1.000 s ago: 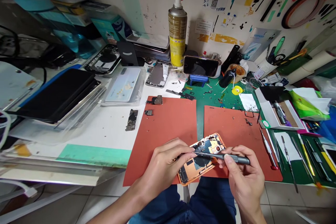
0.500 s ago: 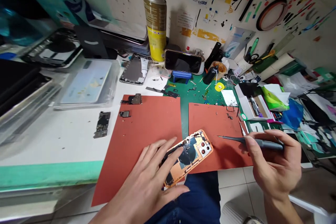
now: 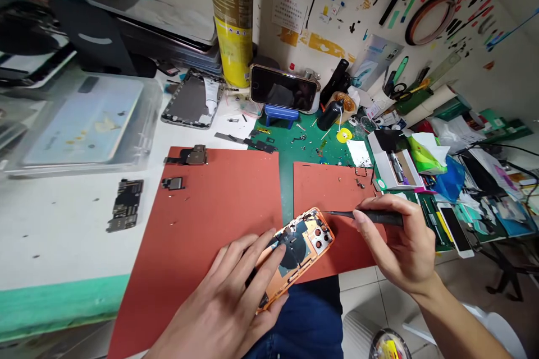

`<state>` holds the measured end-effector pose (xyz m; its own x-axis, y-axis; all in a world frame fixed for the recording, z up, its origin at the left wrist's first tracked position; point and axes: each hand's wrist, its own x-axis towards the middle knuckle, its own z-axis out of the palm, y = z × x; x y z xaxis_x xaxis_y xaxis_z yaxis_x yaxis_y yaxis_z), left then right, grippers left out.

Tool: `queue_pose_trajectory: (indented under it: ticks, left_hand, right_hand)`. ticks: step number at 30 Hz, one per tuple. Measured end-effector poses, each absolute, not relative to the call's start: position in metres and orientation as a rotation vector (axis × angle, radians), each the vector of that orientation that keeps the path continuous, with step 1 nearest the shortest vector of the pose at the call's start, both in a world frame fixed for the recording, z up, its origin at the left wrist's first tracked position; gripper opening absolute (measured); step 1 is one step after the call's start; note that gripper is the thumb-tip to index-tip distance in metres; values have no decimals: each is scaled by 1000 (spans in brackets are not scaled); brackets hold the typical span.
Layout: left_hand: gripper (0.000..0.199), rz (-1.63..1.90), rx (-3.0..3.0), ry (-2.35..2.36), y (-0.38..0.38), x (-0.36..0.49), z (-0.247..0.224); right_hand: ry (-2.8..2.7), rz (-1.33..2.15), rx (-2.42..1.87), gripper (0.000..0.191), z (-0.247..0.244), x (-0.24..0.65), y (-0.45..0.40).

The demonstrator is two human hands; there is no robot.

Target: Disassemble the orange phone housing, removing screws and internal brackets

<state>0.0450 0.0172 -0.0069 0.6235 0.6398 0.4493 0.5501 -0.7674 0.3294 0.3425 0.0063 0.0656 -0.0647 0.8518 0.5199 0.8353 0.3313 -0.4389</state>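
The left hand (image 3: 236, 277) is clamped on the orange phone housing (image 3: 295, 252), its fingers covering the lower-left portion of the inner face. The housing sits tilted at the front edges of two red mats (image 3: 219, 196). The right hand (image 3: 400, 235) pinches a dark slim tool (image 3: 343, 213) between thumb and fingers; the tool's rear end is partly concealed. Its tip lies at the housing's upper corner; contact cannot be determined. The spray can (image 3: 233, 28) is cut off at the top. Small fragments on the green mat (image 3: 287, 185) cannot be identified. The clear plastic case (image 3: 76, 171) contains a pale blue phone back (image 3: 84, 123). The open white box (image 3: 380, 162) contains a grey cylindrical tool (image 3: 396, 167). The white holder (image 3: 379, 105) contains scissors (image 3: 398, 91).
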Motion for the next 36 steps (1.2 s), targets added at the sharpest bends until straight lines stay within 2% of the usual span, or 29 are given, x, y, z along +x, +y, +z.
queue_pose_trajectory:
  ticks: [5, 15, 19, 24, 30, 33, 36]
  left_hand:
    - [42, 819, 2757, 966, 15, 42, -13]
    - [30, 891, 2858, 885, 16, 43, -11]
    - [37, 910, 2764, 953, 15, 42, -11]
    - [36, 923, 2742, 929, 16, 43, -12]
    - [36, 907, 2741, 963, 18, 46, -8]
    - [34, 896, 2775, 951, 18, 45, -6]
    - [30, 905, 2819, 923, 18, 45, -7]
  right_hand:
    - [-1931, 22, -1463, 41, 66, 340, 12]
    - [-1978, -12, -1453, 38, 68, 337, 19]
    - [-2007, -47, -1450, 36, 68, 336, 21]
    - [-2036, -65, -1440, 37, 69, 336, 21]
    - [-2198, 103, -1356, 39, 85, 336, 27]
    - [-2328, 196, -1316, 33, 94, 335, 38]
    - [-2407, 66, -1326, 23, 98, 332, 50]
